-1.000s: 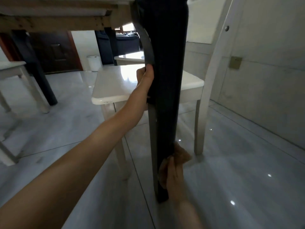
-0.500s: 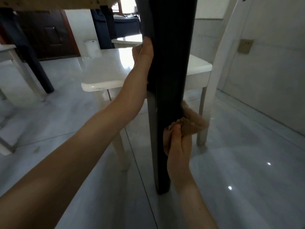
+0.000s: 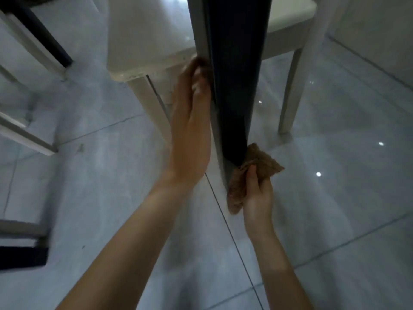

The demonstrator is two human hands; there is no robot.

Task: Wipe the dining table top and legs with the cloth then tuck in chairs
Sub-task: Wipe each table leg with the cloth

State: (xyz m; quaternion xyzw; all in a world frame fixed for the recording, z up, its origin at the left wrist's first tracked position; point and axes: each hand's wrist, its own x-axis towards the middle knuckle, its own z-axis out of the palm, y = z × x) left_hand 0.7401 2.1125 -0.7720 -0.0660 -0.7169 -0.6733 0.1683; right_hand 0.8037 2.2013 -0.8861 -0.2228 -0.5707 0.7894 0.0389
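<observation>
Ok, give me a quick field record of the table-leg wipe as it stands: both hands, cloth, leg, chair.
leg: dark square table leg, upright on glossy grey tile floor
left hand: left hand lies along the leg's left side, fingers curled at its edge
right hand: right hand grips crumpled brown cloth
cloth contact: pressed against the leg's lowest part
chair: white wooden chair stands behind the leg
</observation>
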